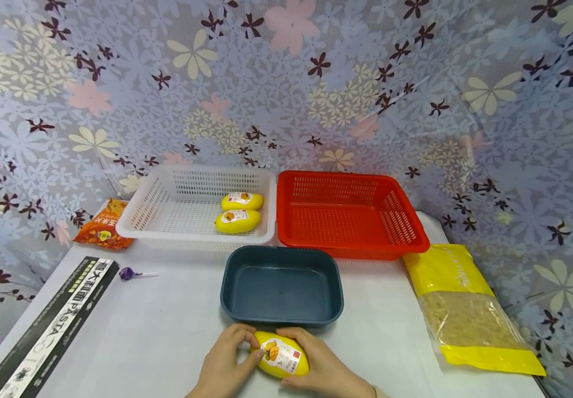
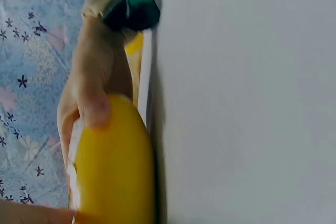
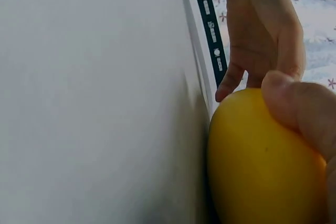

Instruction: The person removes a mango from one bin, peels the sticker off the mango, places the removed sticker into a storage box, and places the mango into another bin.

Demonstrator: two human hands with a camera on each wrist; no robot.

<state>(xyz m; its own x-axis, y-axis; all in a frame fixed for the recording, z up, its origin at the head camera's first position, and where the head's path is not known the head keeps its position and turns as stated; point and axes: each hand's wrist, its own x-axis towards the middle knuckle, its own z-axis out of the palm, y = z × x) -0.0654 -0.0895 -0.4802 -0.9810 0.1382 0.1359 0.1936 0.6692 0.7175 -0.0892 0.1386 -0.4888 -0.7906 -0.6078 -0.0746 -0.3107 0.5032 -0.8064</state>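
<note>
left hand (image 1: 226,359) and right hand (image 1: 328,366): both gripping one yellow mango-shaped pack (image 1: 283,356) | where: at the white table (image 1: 177,331), just nearer than the dark blue tray (image 1: 281,287) | seemingly done: two matching packs (image 1: 238,222) lie in the white basket (image 1: 182,214) | seemingly remaining: the gripped pack, outside every container

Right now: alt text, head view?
Left hand and right hand hold a labelled yellow mango-shaped pack in front of a dark blue tub. Behind it, a white basket with two similar packs sits beside a red basket. Pasta box, purple lollipop, orange snack bag left; yellow bag right.
</note>
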